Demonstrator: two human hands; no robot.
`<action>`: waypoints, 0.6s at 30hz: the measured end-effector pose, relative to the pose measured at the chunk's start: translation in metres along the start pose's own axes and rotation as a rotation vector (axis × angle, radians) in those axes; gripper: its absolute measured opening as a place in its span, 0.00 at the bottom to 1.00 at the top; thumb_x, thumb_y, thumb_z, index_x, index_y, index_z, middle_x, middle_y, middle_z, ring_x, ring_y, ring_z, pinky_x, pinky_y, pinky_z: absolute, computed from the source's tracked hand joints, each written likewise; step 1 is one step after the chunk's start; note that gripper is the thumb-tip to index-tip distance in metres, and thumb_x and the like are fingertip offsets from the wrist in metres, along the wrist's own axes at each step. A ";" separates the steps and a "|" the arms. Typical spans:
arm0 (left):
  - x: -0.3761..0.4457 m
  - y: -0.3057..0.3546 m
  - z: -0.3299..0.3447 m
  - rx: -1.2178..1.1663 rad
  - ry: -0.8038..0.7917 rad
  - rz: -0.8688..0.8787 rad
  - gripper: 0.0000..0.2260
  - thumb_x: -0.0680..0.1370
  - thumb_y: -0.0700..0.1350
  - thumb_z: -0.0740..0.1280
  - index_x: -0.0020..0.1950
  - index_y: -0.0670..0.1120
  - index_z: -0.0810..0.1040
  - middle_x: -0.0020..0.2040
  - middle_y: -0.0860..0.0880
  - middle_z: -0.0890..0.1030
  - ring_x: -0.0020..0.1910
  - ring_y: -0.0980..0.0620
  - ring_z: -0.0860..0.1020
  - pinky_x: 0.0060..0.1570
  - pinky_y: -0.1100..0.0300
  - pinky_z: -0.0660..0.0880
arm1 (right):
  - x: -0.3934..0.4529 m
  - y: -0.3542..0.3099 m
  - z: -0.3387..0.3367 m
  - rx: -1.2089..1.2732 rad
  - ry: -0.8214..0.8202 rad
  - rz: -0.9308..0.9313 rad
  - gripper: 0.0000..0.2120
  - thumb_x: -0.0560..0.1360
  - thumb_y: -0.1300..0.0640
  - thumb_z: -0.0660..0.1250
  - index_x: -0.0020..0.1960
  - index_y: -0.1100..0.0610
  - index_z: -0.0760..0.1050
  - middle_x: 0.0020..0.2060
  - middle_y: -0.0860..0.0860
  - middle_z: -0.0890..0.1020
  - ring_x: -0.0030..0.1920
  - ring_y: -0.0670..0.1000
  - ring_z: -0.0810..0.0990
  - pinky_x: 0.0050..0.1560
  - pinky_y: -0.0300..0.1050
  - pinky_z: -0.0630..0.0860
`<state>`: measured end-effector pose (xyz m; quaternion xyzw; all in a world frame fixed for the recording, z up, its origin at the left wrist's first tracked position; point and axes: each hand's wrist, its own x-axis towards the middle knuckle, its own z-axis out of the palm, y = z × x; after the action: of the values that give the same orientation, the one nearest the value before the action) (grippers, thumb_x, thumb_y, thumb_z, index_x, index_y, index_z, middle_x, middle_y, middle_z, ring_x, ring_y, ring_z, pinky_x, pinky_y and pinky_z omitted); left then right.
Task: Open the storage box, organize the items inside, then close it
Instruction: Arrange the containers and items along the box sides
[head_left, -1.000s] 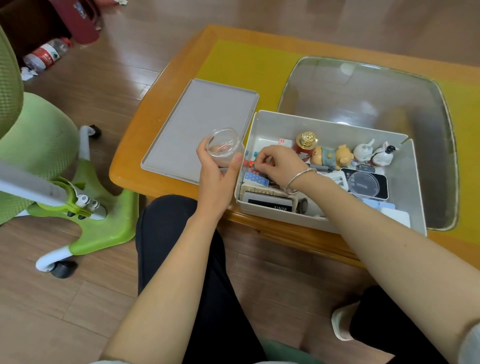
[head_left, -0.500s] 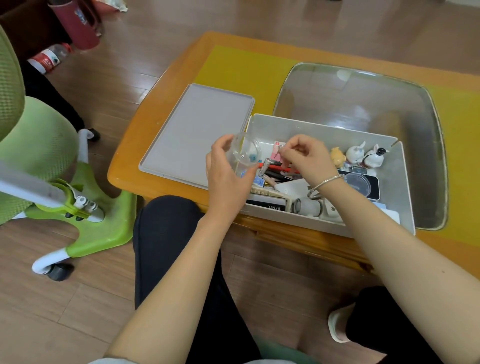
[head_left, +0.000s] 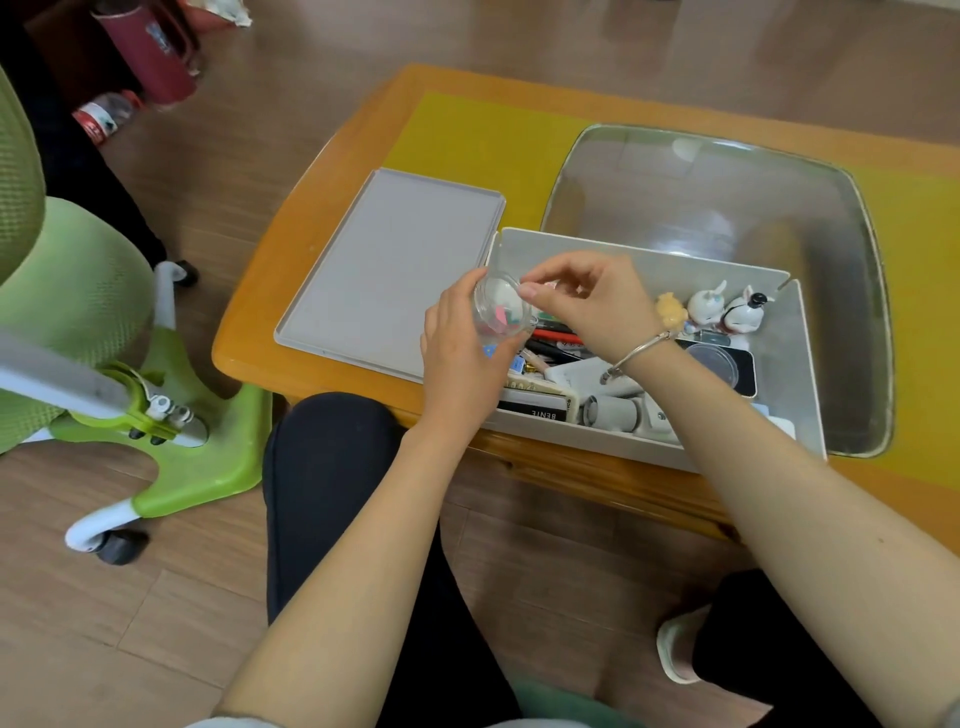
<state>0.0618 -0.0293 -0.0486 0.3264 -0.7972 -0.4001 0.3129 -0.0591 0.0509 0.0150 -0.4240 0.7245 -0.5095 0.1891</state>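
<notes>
The grey storage box (head_left: 800, 358) stands open at the table's near edge. Its flat grey lid (head_left: 395, 275) lies to its left. My left hand (head_left: 457, 358) holds a small clear jar (head_left: 501, 312) tilted over the box's left end, with small coloured bits inside. My right hand (head_left: 587, 301) hovers at the jar's mouth with thumb and forefinger pinched together; what they hold is too small to tell. In the box lie pens (head_left: 558, 340), a black case (head_left: 535, 408), a white cylinder (head_left: 613, 413), a round clear lid (head_left: 714, 361) and small figurines (head_left: 724, 309).
The orange wooden table (head_left: 311, 208) has a yellow top and a glass inset (head_left: 717, 208) behind the box. A green chair (head_left: 88, 312) stands on the floor at left. A red container (head_left: 150, 57) and a bottle (head_left: 104, 117) are at far left.
My right hand rose from among the items in the box to the jar's mouth. My left hand tilted the jar toward the box. Coloured bits now show inside the jar.
</notes>
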 end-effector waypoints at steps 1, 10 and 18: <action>0.000 -0.001 0.000 -0.019 -0.003 -0.015 0.30 0.73 0.48 0.74 0.70 0.52 0.64 0.66 0.53 0.70 0.62 0.57 0.65 0.63 0.50 0.71 | 0.002 0.002 0.001 -0.003 0.022 0.007 0.01 0.72 0.57 0.72 0.42 0.53 0.81 0.33 0.40 0.80 0.30 0.44 0.71 0.35 0.31 0.69; -0.003 -0.001 0.002 -0.305 0.080 -0.143 0.30 0.77 0.47 0.70 0.72 0.48 0.55 0.60 0.56 0.69 0.56 0.71 0.72 0.47 0.75 0.72 | 0.020 0.039 0.007 -0.293 0.052 0.149 0.03 0.74 0.59 0.69 0.47 0.55 0.80 0.40 0.50 0.83 0.31 0.39 0.71 0.40 0.36 0.70; -0.004 -0.003 0.006 -0.304 0.247 -0.179 0.31 0.76 0.40 0.70 0.73 0.47 0.56 0.69 0.47 0.64 0.58 0.71 0.68 0.48 0.75 0.72 | 0.055 0.049 0.029 -0.760 -0.223 0.124 0.07 0.75 0.57 0.66 0.53 0.51 0.78 0.49 0.51 0.83 0.51 0.54 0.80 0.51 0.47 0.76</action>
<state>0.0605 -0.0245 -0.0553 0.3915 -0.6509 -0.4991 0.4170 -0.0907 -0.0042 -0.0319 -0.4716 0.8607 -0.1439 0.1268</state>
